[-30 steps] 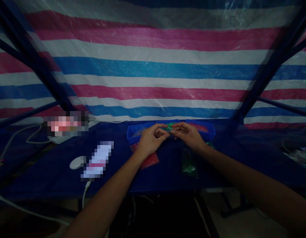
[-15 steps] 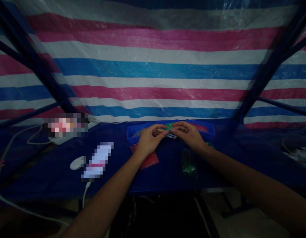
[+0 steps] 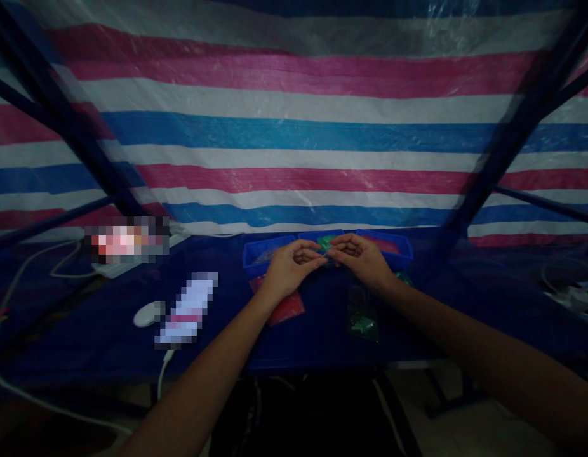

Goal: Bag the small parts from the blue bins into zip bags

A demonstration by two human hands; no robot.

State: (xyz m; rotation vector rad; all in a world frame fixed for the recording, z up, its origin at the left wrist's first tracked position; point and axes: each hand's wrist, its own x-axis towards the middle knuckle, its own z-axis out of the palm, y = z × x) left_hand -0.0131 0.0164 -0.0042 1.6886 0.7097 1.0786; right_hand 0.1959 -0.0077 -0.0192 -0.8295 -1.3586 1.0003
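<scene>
My left hand (image 3: 290, 270) and my right hand (image 3: 363, 260) meet over the table, thumbs and fingers pinched together. Between the fingertips is something thin and small, too dark to make out. Just behind them, three blue bins stand in a row: the left bin (image 3: 249, 259) holds clear packets, the middle one green pieces (image 3: 326, 242), the right bin (image 3: 408, 251) red or pink ones. A red packet (image 3: 287, 309) lies below my left hand. Under my right wrist lies a clear bag with green pieces (image 3: 364, 322); another green packet (image 3: 404, 277) is partly hidden by my right forearm.
To the left, a phone (image 3: 188, 309) with a blurred screen lies with a cable plugged in, beside a white round object (image 3: 148, 314). A white power strip (image 3: 110, 270) sits farther back. Striped sheeting (image 3: 294, 136) hangs behind the blue table (image 3: 313, 343).
My fingertips have come closer together, and the shiny, silvery glint under them has gone. More of the green pieces shows behind. The arms stay nearly in place.
</scene>
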